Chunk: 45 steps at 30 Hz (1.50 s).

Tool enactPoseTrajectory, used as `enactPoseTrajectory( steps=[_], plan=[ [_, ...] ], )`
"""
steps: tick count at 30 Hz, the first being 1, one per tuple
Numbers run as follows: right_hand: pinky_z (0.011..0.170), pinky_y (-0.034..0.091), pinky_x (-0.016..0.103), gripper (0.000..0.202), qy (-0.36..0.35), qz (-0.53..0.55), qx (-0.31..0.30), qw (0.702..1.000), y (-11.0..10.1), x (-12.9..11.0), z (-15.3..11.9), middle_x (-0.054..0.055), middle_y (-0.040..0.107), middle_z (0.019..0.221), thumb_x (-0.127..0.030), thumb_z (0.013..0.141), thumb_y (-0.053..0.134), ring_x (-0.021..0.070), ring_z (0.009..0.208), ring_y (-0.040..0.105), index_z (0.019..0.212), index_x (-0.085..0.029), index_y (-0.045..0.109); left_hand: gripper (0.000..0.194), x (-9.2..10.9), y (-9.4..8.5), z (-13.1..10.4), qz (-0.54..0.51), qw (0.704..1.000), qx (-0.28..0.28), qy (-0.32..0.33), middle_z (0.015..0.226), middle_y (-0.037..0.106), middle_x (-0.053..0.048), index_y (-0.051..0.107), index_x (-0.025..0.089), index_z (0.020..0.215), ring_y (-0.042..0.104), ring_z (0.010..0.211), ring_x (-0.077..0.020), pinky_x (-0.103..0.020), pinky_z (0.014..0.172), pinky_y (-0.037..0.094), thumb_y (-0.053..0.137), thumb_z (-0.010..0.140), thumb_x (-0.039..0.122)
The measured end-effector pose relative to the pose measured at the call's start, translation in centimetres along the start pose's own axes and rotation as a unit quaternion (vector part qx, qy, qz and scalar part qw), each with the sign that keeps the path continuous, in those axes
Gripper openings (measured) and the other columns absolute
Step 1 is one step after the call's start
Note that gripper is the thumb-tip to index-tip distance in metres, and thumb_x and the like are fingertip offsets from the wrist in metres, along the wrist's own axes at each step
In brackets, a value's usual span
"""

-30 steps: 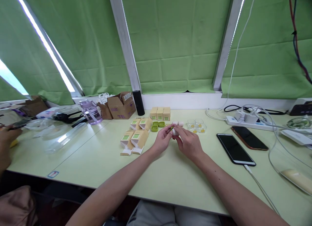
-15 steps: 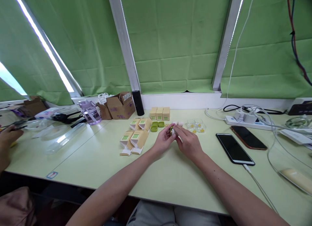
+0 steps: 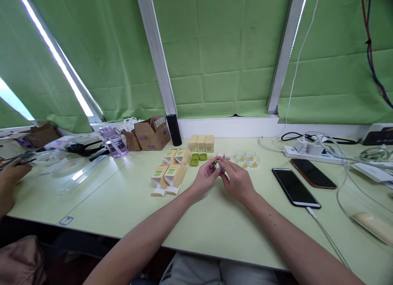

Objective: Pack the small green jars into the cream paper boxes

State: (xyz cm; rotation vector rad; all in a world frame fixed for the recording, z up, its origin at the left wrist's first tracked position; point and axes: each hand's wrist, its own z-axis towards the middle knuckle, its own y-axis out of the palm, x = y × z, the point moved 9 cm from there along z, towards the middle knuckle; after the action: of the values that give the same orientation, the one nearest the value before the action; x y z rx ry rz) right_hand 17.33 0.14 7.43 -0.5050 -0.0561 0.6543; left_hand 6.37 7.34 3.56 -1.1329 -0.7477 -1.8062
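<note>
A small green-and-white piece (image 3: 216, 165) is pinched between my two hands above the table; the fingers hide most of it, so its kind is unclear. My left hand (image 3: 203, 179) is closed around its left side. From the right, my right hand (image 3: 238, 180) grips its white part with thumb and fingertips. Just beyond the hands lie small white pieces (image 3: 226, 156). Small green square cups (image 3: 194, 161) stand to the left of the fingers. A clear four-part tray (image 3: 253, 159) with yellow spots sits right of them.
Several open small cartons (image 3: 175, 176) lie left of my hands, with closed cartons (image 3: 201, 143) behind. On the right are two phones (image 3: 295, 187), a power strip (image 3: 319, 154) and loose cables. A purple bottle (image 3: 113, 142) and another person's hand (image 3: 12, 176) are at left.
My hands stay in nearly the same place on the small piece, with the right fingers shifted slightly. The other person's hand at the far left has moved a little to the right.
</note>
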Motion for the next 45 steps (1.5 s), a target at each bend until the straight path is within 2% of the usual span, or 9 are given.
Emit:
enactPoseTrajectory(
  steps=[9, 14, 19, 26, 32, 34, 37, 40, 45],
  plan=[
    [0.083, 0.065, 0.043, 0.05, 0.08, 0.088, -0.042, 0.992, 1.2, 1.6, -0.6, 0.016, 0.074, 0.125, -0.02, 0.096, 0.057, 0.0279, 0.103, 0.074, 0.146, -0.019, 0.051, 0.073, -0.3, -0.1, 0.1, -0.027, 0.999, -0.006, -0.02, 0.127, 0.072, -0.018, 0.059, 0.015, 0.146, 0.071, 0.112, -0.0271, -0.04, 0.096, 0.058, 0.082, 0.086, 0.05],
    [0.078, 0.063, 0.043, 0.043, 0.115, 0.118, -0.035, 0.986, 1.3, 2.4, -0.5, 0.013, 0.074, 0.113, -0.02, 0.096, 0.057, 0.0266, 0.091, 0.071, 0.138, -0.02, 0.055, 0.075, -0.4, -0.2, 0.1, -0.048, 0.999, -0.004, -0.023, 0.14, 0.067, -0.02, 0.058, 0.016, 0.148, 0.065, 0.127, -0.0303, -0.042, 0.104, 0.056, 0.084, 0.084, 0.047],
    [0.076, 0.063, 0.041, 0.037, 0.118, 0.143, -0.025, 0.982, 0.9, 2.2, -0.3, 0.013, 0.074, 0.116, -0.021, 0.096, 0.057, 0.0248, 0.089, 0.071, 0.133, -0.02, 0.058, 0.076, -0.5, 0.0, 0.0, -0.077, 0.996, -0.017, -0.029, 0.144, 0.064, -0.02, 0.058, 0.017, 0.148, 0.063, 0.131, -0.0315, -0.042, 0.105, 0.054, 0.087, 0.082, 0.04],
    [0.074, 0.064, 0.039, 0.035, 0.175, 0.191, -0.016, 0.966, 1.0, 3.0, -0.4, 0.013, 0.076, 0.113, -0.028, 0.094, 0.061, 0.0215, 0.077, 0.073, 0.128, -0.02, 0.061, 0.078, -0.1, -0.5, 0.0, -0.074, 0.996, -0.017, -0.039, 0.133, 0.069, -0.016, 0.056, 0.02, 0.148, 0.069, 0.107, -0.0224, -0.031, 0.085, 0.055, 0.088, 0.078, 0.033],
    [0.073, 0.064, 0.039, 0.038, 0.258, 0.269, 0.0, 0.928, 1.0, 4.0, -0.5, 0.015, 0.076, 0.119, -0.041, 0.092, 0.067, 0.0232, 0.085, 0.075, 0.123, -0.022, 0.058, 0.056, 0.7, -2.5, 0.1, 0.005, 0.999, 0.045, -0.018, 0.124, 0.072, -0.015, 0.062, 0.018, 0.135, 0.064, 0.077, -0.0126, -0.025, 0.065, 0.046, 0.079, 0.084, 0.034],
    [0.075, 0.064, 0.04, 0.04, 0.285, 0.293, -0.004, 0.913, 1.3, 4.4, -0.7, 0.014, 0.077, 0.116, -0.045, 0.091, 0.068, 0.0231, 0.085, 0.075, 0.122, -0.022, 0.058, 0.048, 1.1, -3.0, 0.0, 0.053, 0.996, 0.069, 0.001, 0.12, 0.074, -0.014, 0.061, 0.018, 0.131, 0.065, 0.081, -0.0141, -0.025, 0.067, 0.045, 0.074, 0.087, 0.03],
    [0.073, 0.063, 0.038, 0.046, 0.325, 0.355, -0.005, 0.877, 2.0, 4.9, -1.1, 0.012, 0.078, 0.11, -0.052, 0.09, 0.071, 0.0221, 0.085, 0.074, 0.122, -0.022, 0.056, 0.043, 2.4, -3.1, -0.2, 0.156, 0.982, 0.089, 0.056, 0.12, 0.073, -0.014, 0.059, 0.019, 0.132, 0.068, 0.104, -0.0205, -0.03, 0.081, 0.048, 0.066, 0.09, 0.021],
    [0.071, 0.064, 0.036, 0.054, 0.359, 0.426, 0.001, 0.83, 2.6, 5.1, -1.3, 0.01, 0.078, 0.102, -0.06, 0.087, 0.073, 0.0215, 0.084, 0.074, 0.12, -0.022, 0.055, 0.051, 4.1, -2.4, -0.6, 0.28, 0.946, 0.085, 0.136, 0.128, 0.069, -0.013, 0.057, 0.022, 0.138, 0.061, 0.119, -0.0252, -0.039, 0.094, 0.048, 0.062, 0.089, 0.012],
    [0.063, 0.063, 0.035, 0.065, 0.42, 0.502, 0.006, 0.756, 3.4, 5.2, -1.6, 0.005, 0.077, 0.081, -0.068, 0.074, 0.082, 0.0202, 0.069, 0.073, 0.112, -0.021, 0.059, 0.051, 5.7, -0.4, -1.6, 0.43, 0.868, 0.048, 0.243, 0.134, 0.063, -0.012, 0.058, 0.025, 0.139, 0.049, 0.126, -0.0302, -0.051, 0.108, 0.044, 0.059, 0.091, 0.008]
  ],
)
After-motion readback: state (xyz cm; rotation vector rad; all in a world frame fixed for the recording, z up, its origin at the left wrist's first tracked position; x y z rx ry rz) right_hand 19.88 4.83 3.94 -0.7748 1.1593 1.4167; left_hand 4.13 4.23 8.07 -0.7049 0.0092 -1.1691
